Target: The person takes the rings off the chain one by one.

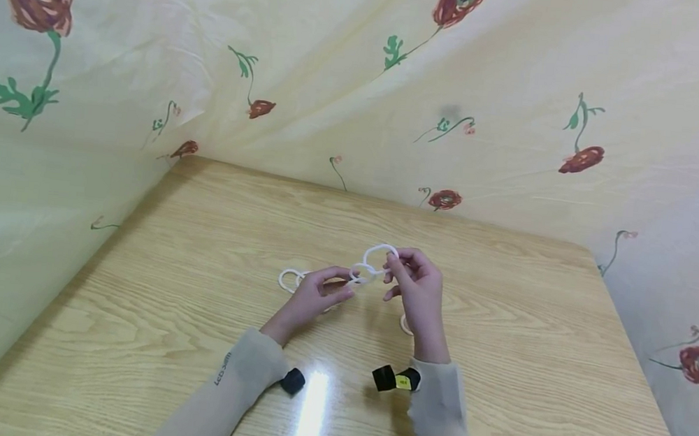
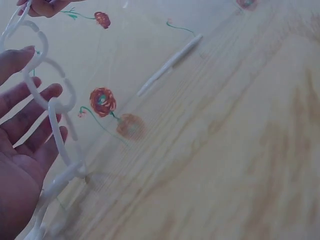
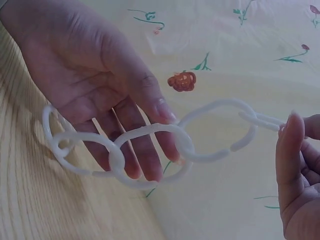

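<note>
Between the hands runs a chain of white plastic links (image 3: 210,157), each oval with a small gap in its side. My left hand (image 1: 317,294) holds the chain along its length, a link between thumb and fingers (image 3: 152,175); its other fingers lie loosely behind the links. From there the chain trails down to the left, and some links (image 1: 287,280) show beyond the left hand. My right hand (image 1: 421,289) pinches a link at the other end, between thumb (image 3: 289,150) and fingers, just above the table. Its fingertips are partly hidden in the right wrist view.
On the wooden table (image 1: 521,340), a separate pale link (image 1: 404,324) lies beside the right wrist, partly covered by it. A flowered cloth (image 1: 326,68) hangs behind the table and along its sides. Black wrist cameras (image 1: 292,381) are strapped over both sleeves.
</note>
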Demonstrator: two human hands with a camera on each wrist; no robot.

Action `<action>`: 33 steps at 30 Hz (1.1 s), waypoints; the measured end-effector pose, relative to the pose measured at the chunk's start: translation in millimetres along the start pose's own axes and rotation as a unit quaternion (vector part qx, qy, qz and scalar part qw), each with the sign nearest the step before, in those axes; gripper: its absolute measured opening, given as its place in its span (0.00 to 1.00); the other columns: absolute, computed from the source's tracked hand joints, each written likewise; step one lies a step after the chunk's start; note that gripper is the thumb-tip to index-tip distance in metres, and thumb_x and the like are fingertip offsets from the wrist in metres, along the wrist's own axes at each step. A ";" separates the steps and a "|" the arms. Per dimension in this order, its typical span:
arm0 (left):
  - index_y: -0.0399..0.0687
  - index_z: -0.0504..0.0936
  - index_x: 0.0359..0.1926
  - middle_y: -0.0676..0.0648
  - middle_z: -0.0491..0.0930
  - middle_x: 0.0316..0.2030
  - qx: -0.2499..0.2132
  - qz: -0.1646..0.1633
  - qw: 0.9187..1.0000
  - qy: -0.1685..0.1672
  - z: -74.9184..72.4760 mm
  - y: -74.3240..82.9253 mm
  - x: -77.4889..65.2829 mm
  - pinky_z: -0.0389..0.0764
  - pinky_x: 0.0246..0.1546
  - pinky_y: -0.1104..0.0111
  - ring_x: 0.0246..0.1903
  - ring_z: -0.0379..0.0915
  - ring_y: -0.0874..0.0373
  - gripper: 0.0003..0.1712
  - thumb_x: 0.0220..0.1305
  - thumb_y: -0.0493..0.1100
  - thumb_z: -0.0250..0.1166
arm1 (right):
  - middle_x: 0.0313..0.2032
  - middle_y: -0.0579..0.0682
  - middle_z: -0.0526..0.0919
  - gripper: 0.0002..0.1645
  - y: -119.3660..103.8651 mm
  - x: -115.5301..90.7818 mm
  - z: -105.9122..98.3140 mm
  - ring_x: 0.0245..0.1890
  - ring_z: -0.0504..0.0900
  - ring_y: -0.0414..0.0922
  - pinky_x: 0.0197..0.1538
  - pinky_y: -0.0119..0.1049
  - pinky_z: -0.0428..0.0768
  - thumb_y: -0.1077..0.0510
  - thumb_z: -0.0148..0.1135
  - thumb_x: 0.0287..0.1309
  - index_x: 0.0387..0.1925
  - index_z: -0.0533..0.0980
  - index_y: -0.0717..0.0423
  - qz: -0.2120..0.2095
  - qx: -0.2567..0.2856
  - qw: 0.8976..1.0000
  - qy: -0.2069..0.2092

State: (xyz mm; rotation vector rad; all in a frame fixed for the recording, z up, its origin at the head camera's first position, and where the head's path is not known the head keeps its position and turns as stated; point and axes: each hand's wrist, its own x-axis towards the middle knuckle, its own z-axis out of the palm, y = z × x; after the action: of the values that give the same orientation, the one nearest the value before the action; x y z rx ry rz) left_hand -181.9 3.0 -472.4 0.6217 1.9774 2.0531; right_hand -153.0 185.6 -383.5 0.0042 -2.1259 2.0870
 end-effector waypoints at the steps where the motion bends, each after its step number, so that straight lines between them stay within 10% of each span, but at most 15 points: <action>1: 0.30 0.74 0.57 0.32 0.74 0.59 -0.007 0.002 1.000 0.002 0.0 -0.1 -0.1 0.77 0.60 0.67 0.61 0.71 0.40 0.20 0.64 0.32 0.62 | 0.25 0.40 0.79 0.09 -0.5 -0.1 0.4 0.22 0.76 0.34 0.17 0.26 0.77 0.63 0.57 0.66 0.42 0.74 0.69 -0.001 0.002 1.000 0.000; 9: 0.29 0.77 0.51 0.30 0.78 0.54 -0.015 0.063 0.998 0.017 -0.1 1.2 -1.2 0.71 0.66 0.58 0.61 0.72 0.43 0.16 0.63 0.31 0.63 | 0.26 0.40 0.80 0.10 -1.6 -2.0 3.1 0.22 0.76 0.34 0.17 0.26 0.77 0.64 0.58 0.65 0.42 0.73 0.70 -0.003 0.007 1.000 -0.019; 18: 0.27 0.80 0.47 0.29 0.80 0.47 -0.022 0.070 0.997 0.029 1.2 -0.4 -0.4 0.79 0.53 0.74 0.48 0.77 0.66 0.14 0.63 0.33 0.64 | 0.27 0.40 0.80 0.06 0.4 -2.8 7.2 0.22 0.76 0.34 0.17 0.27 0.77 0.64 0.58 0.65 0.40 0.74 0.66 0.000 0.009 0.999 -0.032; 33: 0.26 0.82 0.39 0.27 0.82 0.41 -0.023 0.067 0.994 0.089 0.5 -1.0 0.0 0.81 0.45 0.77 0.39 0.81 0.64 0.11 0.61 0.33 0.65 | 0.29 0.40 0.79 0.12 5.4 1.1 5.5 0.25 0.78 0.35 0.17 0.27 0.78 0.62 0.58 0.66 0.43 0.73 0.71 0.019 0.016 1.000 -0.006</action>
State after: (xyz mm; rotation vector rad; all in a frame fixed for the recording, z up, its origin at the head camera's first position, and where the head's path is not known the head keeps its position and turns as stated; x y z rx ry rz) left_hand -181.8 3.5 -473.3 0.5948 2.0262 2.3006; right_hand -155.3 180.4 -388.8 -0.0204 -2.1147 2.1474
